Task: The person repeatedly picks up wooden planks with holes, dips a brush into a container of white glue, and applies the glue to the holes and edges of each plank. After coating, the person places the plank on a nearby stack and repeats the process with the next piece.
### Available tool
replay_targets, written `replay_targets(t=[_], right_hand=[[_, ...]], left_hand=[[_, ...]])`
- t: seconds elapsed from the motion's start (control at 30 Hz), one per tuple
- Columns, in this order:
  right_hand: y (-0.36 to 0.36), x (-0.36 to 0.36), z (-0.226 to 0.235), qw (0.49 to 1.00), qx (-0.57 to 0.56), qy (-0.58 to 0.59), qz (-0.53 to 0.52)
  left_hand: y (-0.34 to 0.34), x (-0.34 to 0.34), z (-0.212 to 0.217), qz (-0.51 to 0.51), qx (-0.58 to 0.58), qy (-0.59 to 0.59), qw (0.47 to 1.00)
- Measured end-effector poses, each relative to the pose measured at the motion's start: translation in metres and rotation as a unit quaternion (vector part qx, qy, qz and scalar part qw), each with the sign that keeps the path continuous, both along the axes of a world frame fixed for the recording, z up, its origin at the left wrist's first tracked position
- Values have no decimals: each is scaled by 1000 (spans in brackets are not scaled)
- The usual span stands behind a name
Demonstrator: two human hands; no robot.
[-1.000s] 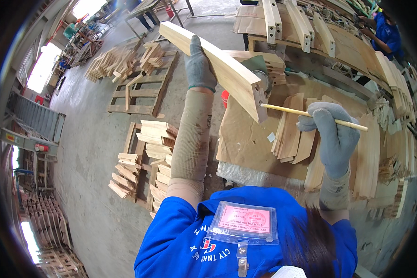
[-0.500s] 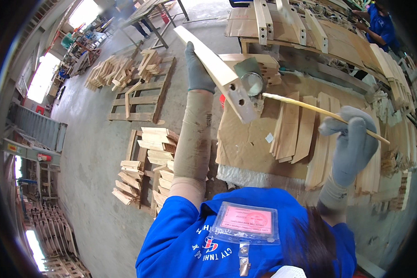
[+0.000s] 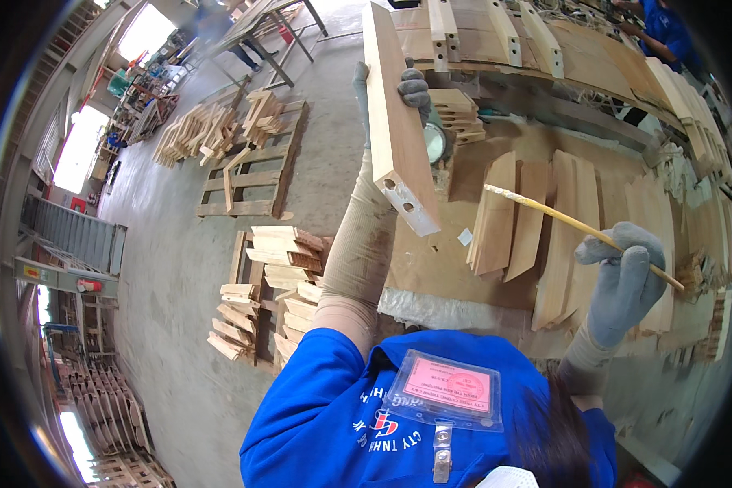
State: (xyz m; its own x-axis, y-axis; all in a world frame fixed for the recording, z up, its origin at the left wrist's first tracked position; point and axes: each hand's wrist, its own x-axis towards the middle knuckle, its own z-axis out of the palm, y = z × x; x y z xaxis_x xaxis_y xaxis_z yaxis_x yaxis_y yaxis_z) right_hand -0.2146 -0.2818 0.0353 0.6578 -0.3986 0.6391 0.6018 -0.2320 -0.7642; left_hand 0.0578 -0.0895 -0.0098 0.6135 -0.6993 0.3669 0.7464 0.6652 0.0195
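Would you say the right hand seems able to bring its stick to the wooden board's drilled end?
Probably yes: the right hand holds the stick, white tip toward the drilled end, with nothing visible between.

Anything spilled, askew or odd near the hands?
A small white scrap lies loose on the brown sheet, beside the laid-out boards, so it looks stray. White smears the holed end of the wooden piece in the left hand, but the yellow stick's tip is white too.

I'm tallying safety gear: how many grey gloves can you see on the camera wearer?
2: one on the left hand, gripping a wooden board that partly hides it; one on the right hand, holding a thin stick.
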Motion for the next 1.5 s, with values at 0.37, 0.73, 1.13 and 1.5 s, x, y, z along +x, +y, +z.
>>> replay_targets(t=[0.37, 0.73, 1.13, 1.5], right_hand=[[-18, 2, -5, 997, 3, -12, 71], [-23, 23, -10, 983, -178, 9, -45], [-25, 26, 28, 935, -354, -27, -3], [-43, 4, 59, 923, -384, -17, 21]], left_hand=[[-54, 1, 9, 286, 335, -52, 896], [-70, 5, 18, 354, 395, -105, 841], [-68, 5, 26, 363, 404, -104, 833], [-65, 23, 20, 363, 421, -101, 825]])
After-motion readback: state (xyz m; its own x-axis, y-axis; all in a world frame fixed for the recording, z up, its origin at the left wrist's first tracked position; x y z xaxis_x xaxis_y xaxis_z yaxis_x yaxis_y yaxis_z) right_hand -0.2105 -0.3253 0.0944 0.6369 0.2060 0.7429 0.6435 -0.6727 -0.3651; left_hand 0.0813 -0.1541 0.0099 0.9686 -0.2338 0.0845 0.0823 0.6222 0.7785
